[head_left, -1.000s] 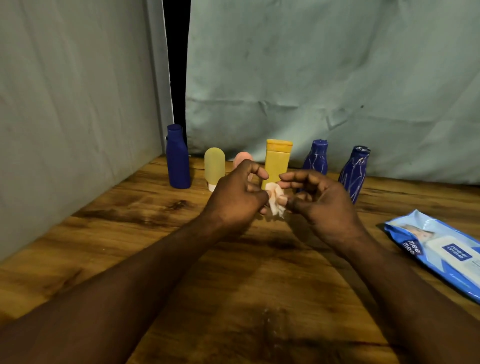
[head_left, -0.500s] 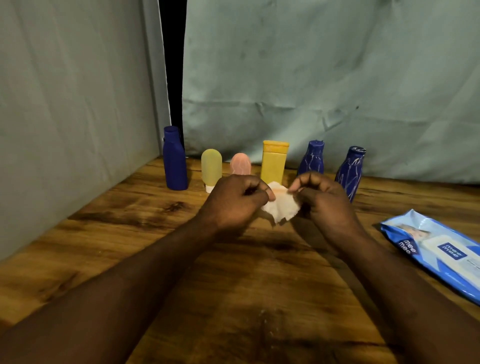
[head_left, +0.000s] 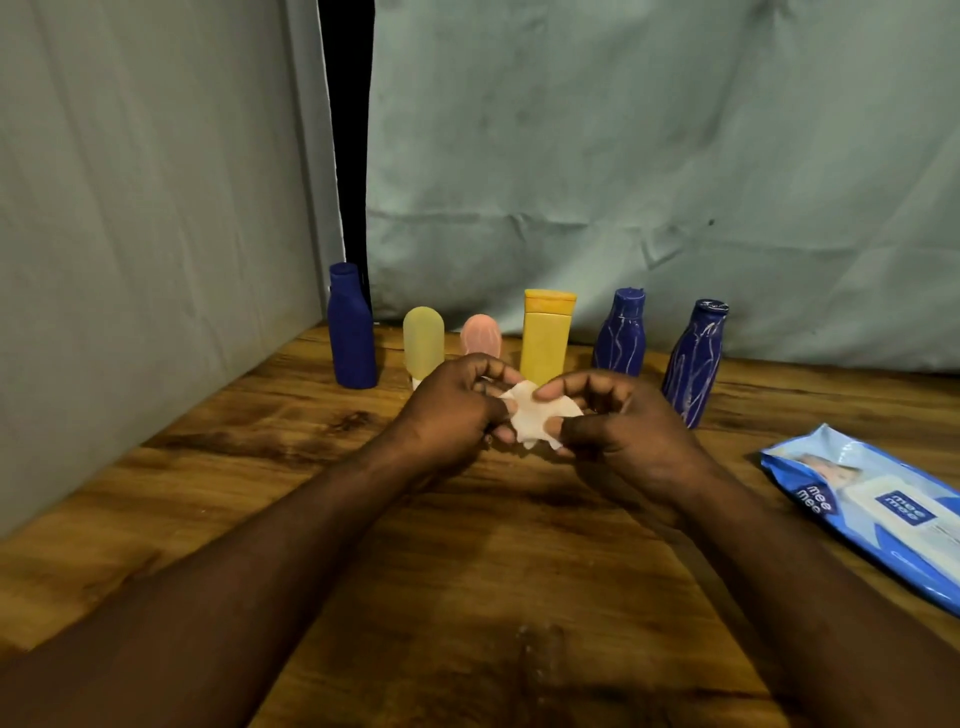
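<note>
A small white wipe (head_left: 531, 413) is spread between both hands above the wooden table (head_left: 260, 467). My left hand (head_left: 452, 410) pinches its left edge with curled fingers. My right hand (head_left: 618, 421) pinches its right side between thumb and fingers. Behind the hands stands a row of bottles: a plain blue bottle (head_left: 351, 332), a pale yellow tube (head_left: 423, 340), a pink tube (head_left: 481, 336), a yellow bottle (head_left: 546, 335) and two blue patterned bottles (head_left: 621, 335) (head_left: 696, 358).
A blue pack of wipes (head_left: 878, 512) lies flat at the right edge of the table. Grey cloth backdrops (head_left: 623, 156) close off the back and left, with a dark gap between them.
The wipe was bunched between the fingertips; both hands have pulled it open into a wider sheet and lowered it slightly.
</note>
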